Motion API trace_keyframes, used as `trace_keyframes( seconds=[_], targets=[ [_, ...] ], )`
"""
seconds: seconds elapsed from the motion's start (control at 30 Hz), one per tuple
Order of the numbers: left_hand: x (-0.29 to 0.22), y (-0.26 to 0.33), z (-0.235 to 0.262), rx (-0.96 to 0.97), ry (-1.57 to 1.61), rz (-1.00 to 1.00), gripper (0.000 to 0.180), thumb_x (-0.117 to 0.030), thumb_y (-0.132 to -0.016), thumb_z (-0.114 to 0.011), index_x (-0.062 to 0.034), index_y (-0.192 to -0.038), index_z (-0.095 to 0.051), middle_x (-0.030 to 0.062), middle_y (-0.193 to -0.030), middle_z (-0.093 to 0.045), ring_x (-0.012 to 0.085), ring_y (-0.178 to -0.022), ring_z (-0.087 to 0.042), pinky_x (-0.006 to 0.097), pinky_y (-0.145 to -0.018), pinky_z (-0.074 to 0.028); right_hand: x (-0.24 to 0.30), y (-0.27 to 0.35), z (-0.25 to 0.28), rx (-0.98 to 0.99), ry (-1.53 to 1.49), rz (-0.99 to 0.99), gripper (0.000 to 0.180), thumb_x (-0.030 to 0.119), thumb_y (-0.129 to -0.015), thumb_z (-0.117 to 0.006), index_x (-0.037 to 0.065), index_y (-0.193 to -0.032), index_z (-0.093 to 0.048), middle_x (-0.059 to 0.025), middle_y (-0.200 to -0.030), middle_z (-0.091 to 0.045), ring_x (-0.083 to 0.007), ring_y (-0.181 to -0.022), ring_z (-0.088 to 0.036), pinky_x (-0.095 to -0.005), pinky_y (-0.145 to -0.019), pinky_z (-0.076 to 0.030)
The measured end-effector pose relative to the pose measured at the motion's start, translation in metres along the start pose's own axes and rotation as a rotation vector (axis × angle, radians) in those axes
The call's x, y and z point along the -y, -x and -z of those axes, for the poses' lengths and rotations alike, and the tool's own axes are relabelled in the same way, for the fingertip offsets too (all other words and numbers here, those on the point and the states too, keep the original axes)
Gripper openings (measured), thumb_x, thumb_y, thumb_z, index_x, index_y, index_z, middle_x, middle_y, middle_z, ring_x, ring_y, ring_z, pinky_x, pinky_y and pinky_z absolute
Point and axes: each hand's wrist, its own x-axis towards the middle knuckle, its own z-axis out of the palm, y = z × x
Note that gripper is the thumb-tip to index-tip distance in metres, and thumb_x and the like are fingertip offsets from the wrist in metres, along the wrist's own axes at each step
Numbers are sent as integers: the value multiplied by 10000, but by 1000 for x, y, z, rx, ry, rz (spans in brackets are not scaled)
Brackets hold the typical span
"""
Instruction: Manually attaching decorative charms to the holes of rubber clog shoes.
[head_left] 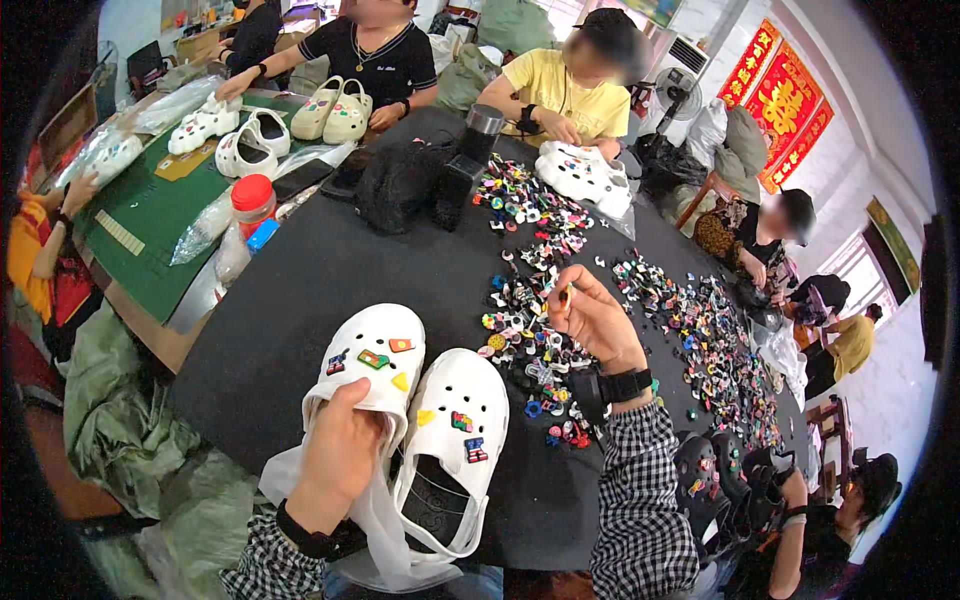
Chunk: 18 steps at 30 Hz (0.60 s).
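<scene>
A white foam clog [398,330] with several colourful charms on its toe is held by my left hand [345,445]. The thumb lies on top at the opening, and the other fingers are hidden inside the shoe. Beside it, on the right, a second white clog [440,392] also has charms fixed to its upper. Over the charm pile, my right hand [598,322] pinches a small shoe charm [567,296], orange and dark, between thumb and fingers. A clear plastic bag [385,535] hangs by my left wrist and the clogs' heels.
Loose charms [540,350] lie in long heaps across the black table [290,300]. A black bag [400,180], a red-lidded jar [253,197] and a phone [302,178] sit further back. Black clogs [700,480] are at the right. Several co-workers sit around, one by white clogs [585,175].
</scene>
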Motion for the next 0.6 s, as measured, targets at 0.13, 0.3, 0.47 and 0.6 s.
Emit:
trace_keyframes(
  seconds=[0.13,0.3,0.47,0.6],
  targets=[
    [-5,6,-7,-35,-13,22,447,-139,-923,-576,-7,-1335,-462,117,-1287,-567,242,-1201,-545,375,-1032,-429,2,7,-18,65,-12,15,113,143,-996,-533,78,-1087,-551,-52,-916,-618,-128,-813,-615,-249,-713,-523],
    [-3,4,-8,-6,-21,11,454,-149,-937,-574,-2,-1346,-444,117,-1304,-552,230,-1223,-527,371,-1048,-413,3,16,-68,29,248,-74,96,82,-967,-557,41,-1051,-577,-66,-955,-643,-144,-855,-652,-273,-749,-555],
    [-4,6,-8,-25,-50,-21,429,-158,-950,-566,-7,-1335,-452,108,-1292,-557,227,-1220,-527,373,-1050,-413,-19,4,-90,153,360,-88,129,64,-954,-589,15,-1073,-594,-50,-952,-643,-130,-850,-663,-276,-774,-561],
    [-7,19,2,-34,-112,-49,403,-139,-973,-517,0,-1343,-441,122,-1346,-504,244,-1279,-467,379,-1097,-366,-28,4,-96,133,528,-99,173,100,-923,-641,3,-1064,-615,-54,-917,-662,-115,-830,-656,-267,-748,-541]
  ],
)
